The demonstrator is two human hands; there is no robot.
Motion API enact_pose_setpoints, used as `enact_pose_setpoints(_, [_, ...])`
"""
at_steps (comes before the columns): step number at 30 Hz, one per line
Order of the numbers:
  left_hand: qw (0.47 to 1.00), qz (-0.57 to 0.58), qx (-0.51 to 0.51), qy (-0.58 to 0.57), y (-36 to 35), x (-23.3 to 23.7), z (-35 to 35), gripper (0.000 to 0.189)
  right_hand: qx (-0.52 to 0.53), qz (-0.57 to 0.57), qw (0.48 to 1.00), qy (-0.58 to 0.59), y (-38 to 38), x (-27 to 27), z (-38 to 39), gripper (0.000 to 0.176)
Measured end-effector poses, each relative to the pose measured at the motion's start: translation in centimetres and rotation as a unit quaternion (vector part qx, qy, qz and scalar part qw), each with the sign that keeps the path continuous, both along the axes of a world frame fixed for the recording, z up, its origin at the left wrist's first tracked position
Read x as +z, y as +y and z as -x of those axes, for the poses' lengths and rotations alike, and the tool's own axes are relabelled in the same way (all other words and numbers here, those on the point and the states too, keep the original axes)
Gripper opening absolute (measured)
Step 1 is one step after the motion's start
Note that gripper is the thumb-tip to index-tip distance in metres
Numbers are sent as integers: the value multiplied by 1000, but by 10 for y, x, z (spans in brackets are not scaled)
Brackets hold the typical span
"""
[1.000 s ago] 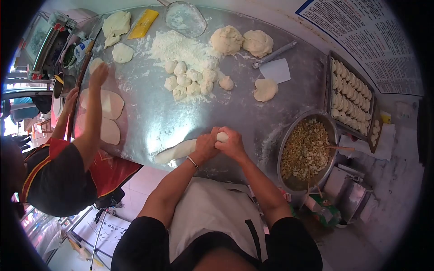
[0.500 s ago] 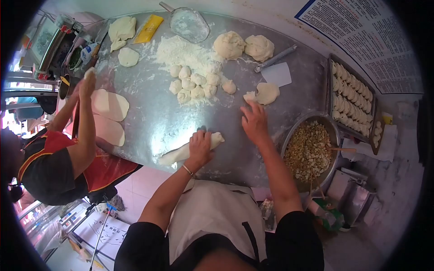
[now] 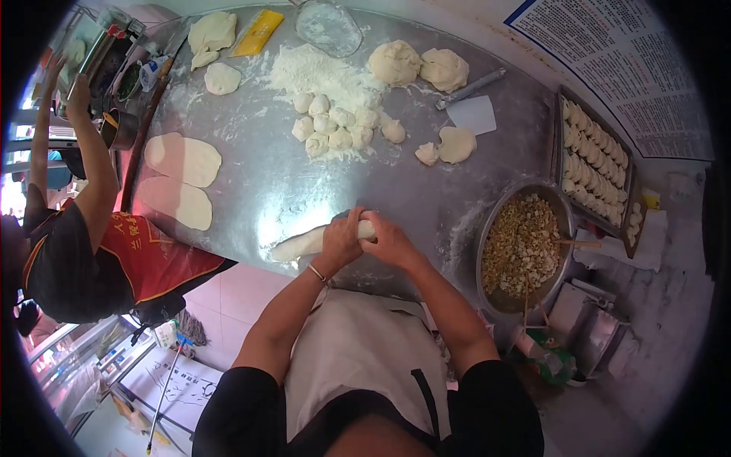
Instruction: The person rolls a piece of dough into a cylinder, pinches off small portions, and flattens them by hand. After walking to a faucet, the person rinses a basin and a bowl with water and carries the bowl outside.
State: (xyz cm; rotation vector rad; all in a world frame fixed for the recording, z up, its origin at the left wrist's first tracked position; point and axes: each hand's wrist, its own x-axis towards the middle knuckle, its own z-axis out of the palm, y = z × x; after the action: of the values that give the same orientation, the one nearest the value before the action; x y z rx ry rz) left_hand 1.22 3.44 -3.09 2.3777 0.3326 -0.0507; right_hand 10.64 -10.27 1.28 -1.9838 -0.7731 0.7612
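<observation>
A long roll of dough [image 3: 301, 245] lies on the metal worktop near its front edge. My left hand [image 3: 342, 239] is closed round the roll toward its right end. Right beside it, my right hand [image 3: 389, 241] grips that end, its fingers almost touching the left ones. Ahead and to the right, a small torn lump of dough [image 3: 427, 154] rests against a flattened dough piece [image 3: 458, 145]. A cluster of small dough balls [image 3: 333, 126] sits by a heap of flour [image 3: 312, 70].
A steel bowl [image 3: 567, 263] of chopped filling stands at the right, below a tray [image 3: 558, 164] of shaped dumplings. Two large dough lumps [image 3: 395, 63] and a white scraper [image 3: 474, 116] lie farther back. At the left, a co-worker in a red apron [image 3: 164, 255] stands near flat dough sheets [image 3: 179, 202].
My right hand has left the small dough lump and come back to the roll's right end beside my left hand. The co-worker's arms have moved left, away from the dough sheets.
</observation>
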Motion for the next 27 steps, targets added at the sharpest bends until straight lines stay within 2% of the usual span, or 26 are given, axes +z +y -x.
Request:
enact_pose_setpoints(2, [998,-16,-11,66,0,9,-2,46,5,-24,999,-40,3,-1,0,41])
enact_pose_setpoints(5, [996,-31,-24,77,-3,7,-7,34,-87,5,996,-7,4,-6,8,35])
enact_pose_setpoints(8, [993,-45,-37,99,-4,17,-15,26,-137,21,990,37,5,-8,10,25])
enact_pose_setpoints(11, [995,-29,-56,81,1,7,-18,23,-132,-69,989,14,4,0,11,19])
enact_pose_setpoints(14, [992,-41,-16,117,3,1,-31,21,-137,-156,977,42,2,29,-4,18])
enact_pose_setpoints(17, [991,-9,12,135,10,16,-43,31,-87,-201,975,28,4,52,-17,17])
enact_pose_setpoints(20, [976,1,45,214,20,11,-42,47,-13,-302,953,-33,12,106,-36,24])
enact_pose_setpoints(23, [997,53,46,30,6,20,-23,70,-64,-145,963,-219,28,76,-69,34])
enact_pose_setpoints(25, [997,-64,2,39,4,38,-14,83,-6,2,931,-365,23,14,-83,43])
enact_pose_setpoints(26, [991,-125,-22,44,6,44,-8,90,-1,36,918,-394,23,7,-83,45])
enact_pose_setpoints(27, [990,-138,-14,32,10,35,4,85,4,69,903,-423,23,0,-84,48])
